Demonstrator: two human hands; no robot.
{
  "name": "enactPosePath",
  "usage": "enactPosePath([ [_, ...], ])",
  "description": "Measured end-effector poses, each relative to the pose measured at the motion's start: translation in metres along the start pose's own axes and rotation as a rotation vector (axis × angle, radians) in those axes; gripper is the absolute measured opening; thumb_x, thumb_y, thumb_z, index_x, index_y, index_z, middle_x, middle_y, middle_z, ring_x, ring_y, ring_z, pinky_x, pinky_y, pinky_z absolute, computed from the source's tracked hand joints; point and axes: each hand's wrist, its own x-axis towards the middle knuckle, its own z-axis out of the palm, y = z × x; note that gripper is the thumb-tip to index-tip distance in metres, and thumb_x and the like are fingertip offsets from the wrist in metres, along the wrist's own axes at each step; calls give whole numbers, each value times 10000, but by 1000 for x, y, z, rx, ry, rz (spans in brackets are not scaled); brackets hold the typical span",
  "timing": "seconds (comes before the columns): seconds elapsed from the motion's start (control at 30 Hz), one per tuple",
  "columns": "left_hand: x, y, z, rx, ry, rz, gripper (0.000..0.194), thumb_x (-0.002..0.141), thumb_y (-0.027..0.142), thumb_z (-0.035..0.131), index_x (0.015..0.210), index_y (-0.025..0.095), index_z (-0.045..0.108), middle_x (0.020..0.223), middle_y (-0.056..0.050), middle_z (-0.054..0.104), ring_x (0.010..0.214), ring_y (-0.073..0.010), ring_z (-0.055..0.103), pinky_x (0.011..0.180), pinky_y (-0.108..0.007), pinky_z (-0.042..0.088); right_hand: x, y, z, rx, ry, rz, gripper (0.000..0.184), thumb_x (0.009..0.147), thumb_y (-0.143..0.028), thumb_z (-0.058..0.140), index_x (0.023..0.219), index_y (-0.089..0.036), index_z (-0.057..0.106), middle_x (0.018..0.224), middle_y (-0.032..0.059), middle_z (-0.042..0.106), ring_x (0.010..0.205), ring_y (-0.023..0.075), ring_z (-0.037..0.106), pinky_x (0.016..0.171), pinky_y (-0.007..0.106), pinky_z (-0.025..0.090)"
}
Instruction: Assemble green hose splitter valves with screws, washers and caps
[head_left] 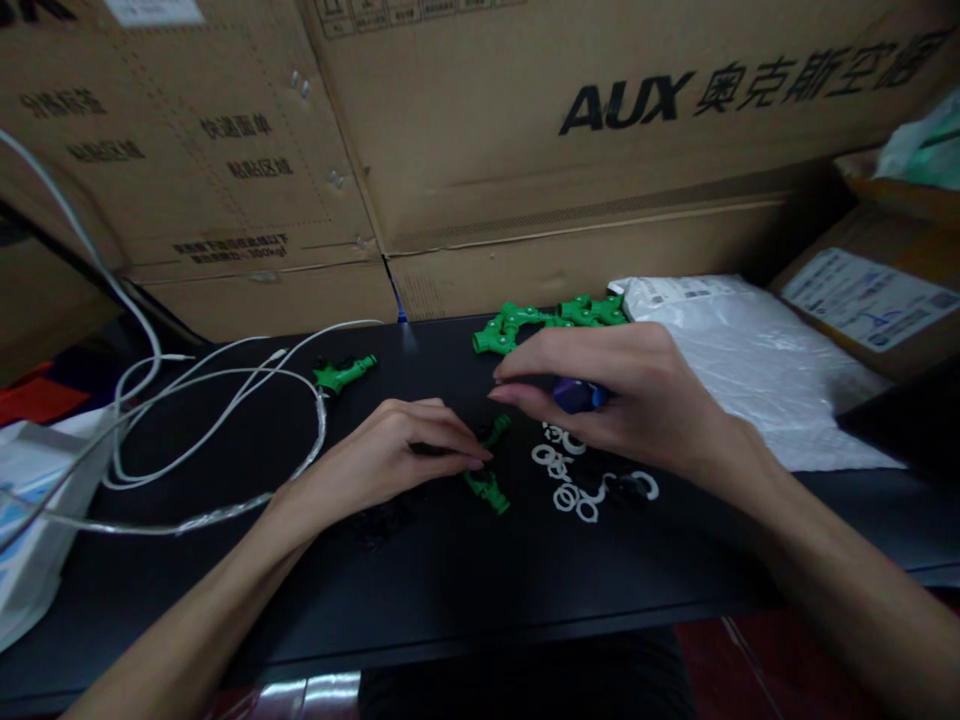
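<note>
My left hand (409, 450) is closed, its thumb and fingertips pinching a green Y-shaped hose fitting (491, 493) just above the black table. To the right, my right hand (637, 400) is raised with a dark blue-purple tool handle (576, 395) tucked inside the curled fingers; the tool's working end is not visible. The thumb and index tips of that hand come close together, and anything between them is too small to make out. Below it lie several white rings (566, 497) beside small black parts (626, 488). More dark pieces (379, 522) sit under my left wrist.
Several green fittings (517, 320) are heaped at the back, and another green fitting (345, 374) lies left. White cables (217, 375) loop across the left side. A white plastic mailer (765, 370) lies right. Large cardboard boxes (487, 180) wall the rear; another carton (877, 270) stands right.
</note>
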Motion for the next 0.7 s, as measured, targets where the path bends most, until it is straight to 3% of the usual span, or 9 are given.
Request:
enactPosePath([
  [0.17,-1,1,-2,4,-43,10,149,932,233,706,1034,221,814,1021,-48,783,958,-177,713,892,-286,537,47,-32,-30,45,54,46,190,977,-392,640,900,-225,691,851,-40,738,747,99,678,709,225,496],
  [0.27,-1,-2,-2,-50,-78,-23,161,930,265,715,1058,231,807,1074,-45,761,986,-168,707,940,-286,517,74,-54,-40,255,141,99,270,959,-442,651,807,-219,660,786,-38,696,706,96,646,674,217,510],
  [0.37,-1,-6,-1,-122,-100,-65,155,924,279,724,1048,234,806,1074,-32,748,983,-153,700,944,-272,505,88,-67,-40,545,234,117,395,947,-562,606,741,-226,632,604,-59,545,514,61,514,505,204,449],
  [0.5,0,-10,0,-194,-115,-100,142,910,250,738,1030,230,813,1054,-28,739,974,-153,695,917,-260,508,91,-65,-34,825,354,79,419,928,-630,584,737,-259,625,575,-64,485,420,39,354,356,212,268],
  [0.7,2,-9,1,-213,-110,-142,138,892,248,757,1010,234,826,1069,-28,734,972,-161,698,906,-259,517,88,-54,-34,1076,343,287,552,910,-705,541,636,-226,525,454,-91,283,354,31,254,299,202,212],
])
